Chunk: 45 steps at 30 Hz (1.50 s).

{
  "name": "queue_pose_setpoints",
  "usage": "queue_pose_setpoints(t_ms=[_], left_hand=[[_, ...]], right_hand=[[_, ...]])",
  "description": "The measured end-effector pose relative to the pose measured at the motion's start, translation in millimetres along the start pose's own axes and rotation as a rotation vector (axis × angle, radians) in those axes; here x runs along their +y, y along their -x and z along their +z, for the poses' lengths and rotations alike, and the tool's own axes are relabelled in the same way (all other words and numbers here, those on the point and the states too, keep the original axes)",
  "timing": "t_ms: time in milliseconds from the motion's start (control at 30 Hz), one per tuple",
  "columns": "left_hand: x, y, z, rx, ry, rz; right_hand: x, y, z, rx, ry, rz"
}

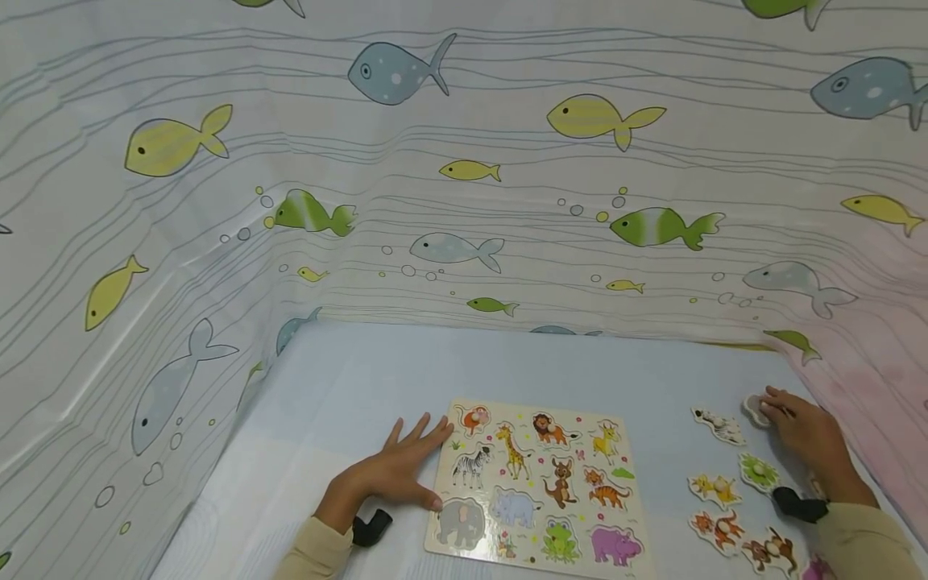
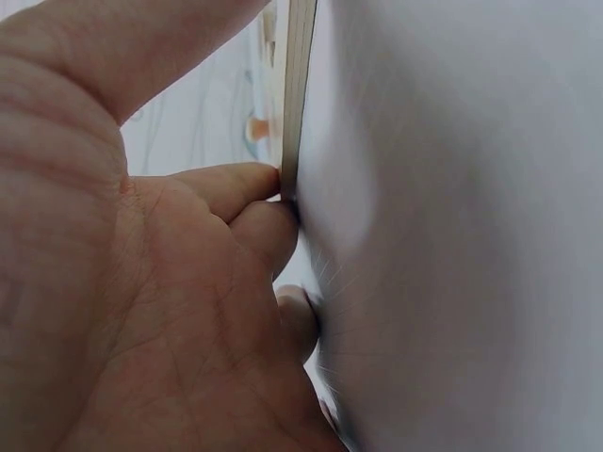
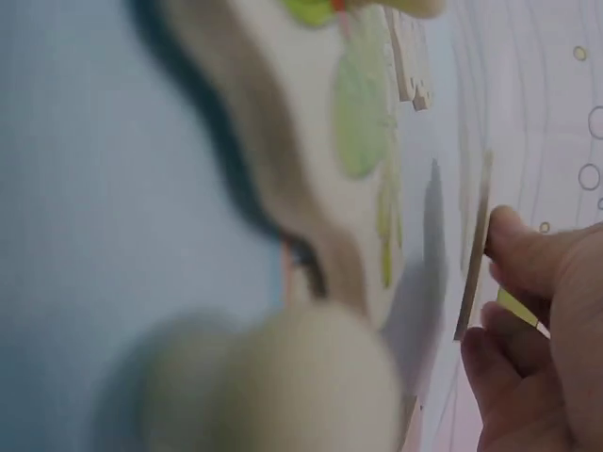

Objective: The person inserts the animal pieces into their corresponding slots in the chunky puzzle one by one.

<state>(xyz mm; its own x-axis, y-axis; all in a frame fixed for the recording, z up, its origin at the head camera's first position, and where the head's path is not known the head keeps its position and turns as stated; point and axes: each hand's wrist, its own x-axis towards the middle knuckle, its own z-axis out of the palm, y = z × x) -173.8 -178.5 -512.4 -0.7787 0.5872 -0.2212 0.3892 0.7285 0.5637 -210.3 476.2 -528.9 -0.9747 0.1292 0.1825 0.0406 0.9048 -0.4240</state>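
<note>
A wooden animal puzzle board [image 1: 493, 482] lies flat on the table, with pictures of an elephant, giraffe, lion, hippo and several other animals. My left hand [image 1: 397, 474] is spread at its left side, fingers straight; in the left wrist view the fingertips [image 2: 254, 176] meet the board's edge [image 2: 296, 104]. At the far right, my right hand [image 1: 808, 431] pinches a pale grey puzzle piece [image 1: 756, 410] between thumb and fingers. The right wrist view shows this piece [image 3: 475, 259] edge-on, held upright; its picture is hidden. Close beside it lies a zebra piece [image 1: 719, 425].
Nearer the front right lie a green piece [image 1: 758, 471], a yellow piece [image 1: 713, 488], an orange tiger piece [image 1: 716, 531], a brown piece [image 1: 771, 553] and a partly cut-off purple piece [image 1: 817, 569]. A fish-patterned sheet [image 1: 464, 209] rises behind and beside the table.
</note>
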Motion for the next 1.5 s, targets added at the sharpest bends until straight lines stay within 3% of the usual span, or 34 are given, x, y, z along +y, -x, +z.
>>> queue_pose_setpoints(t_ms=[167,500,667,867,1033,1267,1500], left_hand=[[-0.4,1.0,0.0,0.001,0.016,0.003],[1.0,1.3,-1.3,-0.001,0.023,0.008],[0.6,1.2,-0.9,-0.001,0.021,0.007],[-0.5,0.4,-0.4,0.001,0.014,0.008],[0.0,0.2,-0.7,0.001,0.021,0.007],[0.5,1.1,-1.7,-0.002,0.026,0.006],[0.1,1.1,-1.0,0.000,0.023,0.010]], right_hand=[[-8.1,-2.3,-2.6,-0.032,-0.034,0.039],[-25.3,6.6,0.0,0.140,-0.081,-0.105],[-36.3,11.1,0.3,0.175,-0.098,-0.119],[-57.8,20.5,-0.4,0.158,-0.147,-0.105],[-77.9,28.8,1.2,0.188,-0.219,-0.194],[-105.2,37.6,6.4,0.218,-0.242,-0.438],[-138.9,47.8,14.7,0.161,-0.271,-0.428]])
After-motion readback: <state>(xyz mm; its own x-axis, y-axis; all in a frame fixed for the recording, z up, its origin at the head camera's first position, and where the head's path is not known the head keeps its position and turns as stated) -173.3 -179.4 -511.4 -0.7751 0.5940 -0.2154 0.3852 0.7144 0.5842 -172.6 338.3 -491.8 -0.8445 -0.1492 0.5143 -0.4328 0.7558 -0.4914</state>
